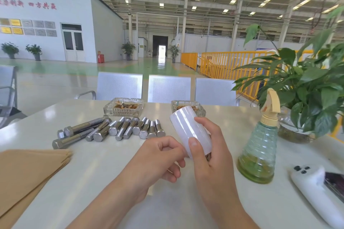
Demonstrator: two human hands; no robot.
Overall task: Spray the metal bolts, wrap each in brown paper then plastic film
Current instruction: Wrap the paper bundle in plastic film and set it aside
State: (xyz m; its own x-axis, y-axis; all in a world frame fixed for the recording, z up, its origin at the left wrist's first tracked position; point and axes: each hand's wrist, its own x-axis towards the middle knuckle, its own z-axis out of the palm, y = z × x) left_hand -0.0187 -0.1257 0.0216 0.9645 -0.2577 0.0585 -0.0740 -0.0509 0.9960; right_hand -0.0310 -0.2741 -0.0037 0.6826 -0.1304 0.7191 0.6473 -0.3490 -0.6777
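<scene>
Right in front of me the person holds the roll of plastic film (189, 132) up off the table (104, 169), the right hand (206, 147) curled round its near end with the thumb laid flat along the side, so the roll tilts away and to the left, its long axis pointing at the far ashtray (188, 108). The left hand (158, 158) sits just left of that grip, fingers curled, fingertips touching the roll's lower edge as if picking for the loose end of the film; whether it has caught anything I cannot tell. Left of the grip and nearer lies the stack of brown paper (28, 171). Beyond it, up and left of the roll, the bolts (109, 130) lie bare in a loose row, nearer the left hand. The spray bottle (260, 147) stands to the right
</scene>
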